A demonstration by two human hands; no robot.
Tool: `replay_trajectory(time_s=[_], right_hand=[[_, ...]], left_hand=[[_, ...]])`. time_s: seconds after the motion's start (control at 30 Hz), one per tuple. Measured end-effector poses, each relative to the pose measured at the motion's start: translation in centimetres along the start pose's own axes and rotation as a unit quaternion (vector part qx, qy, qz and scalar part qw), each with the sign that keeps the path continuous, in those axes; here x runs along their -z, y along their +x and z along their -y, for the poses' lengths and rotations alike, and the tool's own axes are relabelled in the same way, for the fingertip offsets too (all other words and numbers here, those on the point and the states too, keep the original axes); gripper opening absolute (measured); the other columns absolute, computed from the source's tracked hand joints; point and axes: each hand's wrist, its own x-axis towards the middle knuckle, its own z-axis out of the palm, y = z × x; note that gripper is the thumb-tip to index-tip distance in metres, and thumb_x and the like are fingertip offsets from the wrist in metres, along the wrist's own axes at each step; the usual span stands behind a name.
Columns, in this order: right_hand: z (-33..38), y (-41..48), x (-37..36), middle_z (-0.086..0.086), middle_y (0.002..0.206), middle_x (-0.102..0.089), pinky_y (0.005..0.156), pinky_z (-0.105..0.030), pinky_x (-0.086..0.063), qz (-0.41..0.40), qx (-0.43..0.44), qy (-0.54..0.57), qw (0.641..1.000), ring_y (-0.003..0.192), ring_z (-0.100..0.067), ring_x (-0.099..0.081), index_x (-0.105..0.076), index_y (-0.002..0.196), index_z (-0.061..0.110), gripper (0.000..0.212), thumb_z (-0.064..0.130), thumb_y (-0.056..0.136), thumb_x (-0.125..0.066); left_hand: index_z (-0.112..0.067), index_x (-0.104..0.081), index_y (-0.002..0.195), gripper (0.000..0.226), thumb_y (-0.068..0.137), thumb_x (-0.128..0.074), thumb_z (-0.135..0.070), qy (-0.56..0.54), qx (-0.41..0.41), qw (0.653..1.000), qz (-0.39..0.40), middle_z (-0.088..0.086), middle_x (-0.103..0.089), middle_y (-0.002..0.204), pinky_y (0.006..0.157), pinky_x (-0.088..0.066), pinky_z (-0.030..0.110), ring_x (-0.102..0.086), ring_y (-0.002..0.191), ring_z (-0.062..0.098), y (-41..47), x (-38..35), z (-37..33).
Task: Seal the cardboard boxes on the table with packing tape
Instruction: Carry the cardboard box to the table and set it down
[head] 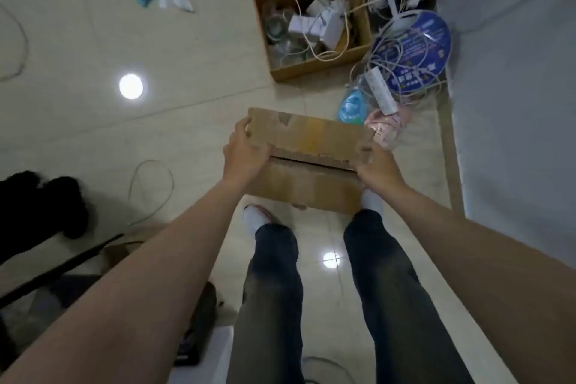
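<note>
**Box held in both hands over the floor, seam not taped**

The person stands and holds a box (311, 137) in the air in front of their legs, above the floor (187, 72), not on any table. The left hand (246, 153) grips the box's left end, with the thumb over the top flap and the other fingers hidden under or behind the end. The right hand (378, 170) grips the right end the same way. Both hands are closed firmly on the cardboard.

The box's long axis runs from left to right, from one hand to the other. The seam between the two top flaps follows that axis and gapes a little, showing a dark slit. I see no fresh tape across it, and the pale strip on the far flap may be old tape. Each hand sits at one end of the seam, so neither is nearer to it.

No tape roll is in view. A grey surface (514, 103) fills the right side, and I cannot tell whether it is the table. On the floor beyond the held box sit an open box (321, 70) of odds and ends and a tangle of cables (405, 50).

The box probably has to be set down first, to free a hand for the tape. The strip would then run left to right along the seam.
</note>
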Motion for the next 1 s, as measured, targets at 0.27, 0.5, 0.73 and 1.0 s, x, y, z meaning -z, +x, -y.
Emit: replay_trajectory(time_s=[0.27,0.5,0.73,1.0], right_hand=[[-5.9,8.5,-8.3,-0.013,0.138,-0.044,0.101,-0.052,-0.048,-0.076,-0.121,0.066,0.988,0.118,-0.037,-0.053,-0.04,0.131,0.038,0.066,0.053,0.077,-0.074],[-7.9,9.8,-11.5,-0.007,0.142,-0.044,0.102,-0.037,-0.047,-0.134,-0.05,0.133,0.981,0.118,-0.017,-0.049,-0.034,0.141,0.032,0.071,0.03,0.084,-0.076],[-7.1,9.6,-11.1,-0.006,0.137,-0.037,0.101,-0.034,-0.043,-0.126,-0.031,0.122,0.984,0.12,-0.025,-0.049,-0.034,0.141,0.04,0.071,0.035,0.083,-0.075],[0.5,5.9,-7.5,-0.006,0.145,-0.033,0.101,-0.039,-0.042,-0.062,0.035,0.067,0.995,0.124,-0.028,-0.044,-0.025,0.142,0.049,0.083,0.035,0.08,-0.077]], left_hand=[[-0.034,-0.02,0.152,0.089,0.083,-0.076,-0.046,0.038,0.081,0.996,0.009,0.008,-0.015,0.161,0.11,-0.033,0.061,-0.024,0.143,0.037,7.4,-7.4,7.4],[-0.042,-0.02,0.147,0.093,0.078,-0.082,-0.049,-0.003,0.066,0.997,0.027,0.011,-0.034,0.15,0.109,-0.04,0.054,-0.043,0.133,0.041,9.3,-9.6,10.9],[-0.057,-0.022,0.146,0.093,0.075,-0.083,-0.055,-0.014,0.054,0.998,0.013,0.01,-0.037,0.143,0.104,-0.042,0.049,-0.045,0.129,0.04,8.1,-8.9,10.2],[-0.062,-0.022,0.142,0.093,0.071,-0.081,-0.065,-0.021,0.075,0.996,-0.047,0.012,-0.034,0.145,0.109,-0.04,0.057,-0.04,0.133,0.042,4.2,-1.4,6.8]])
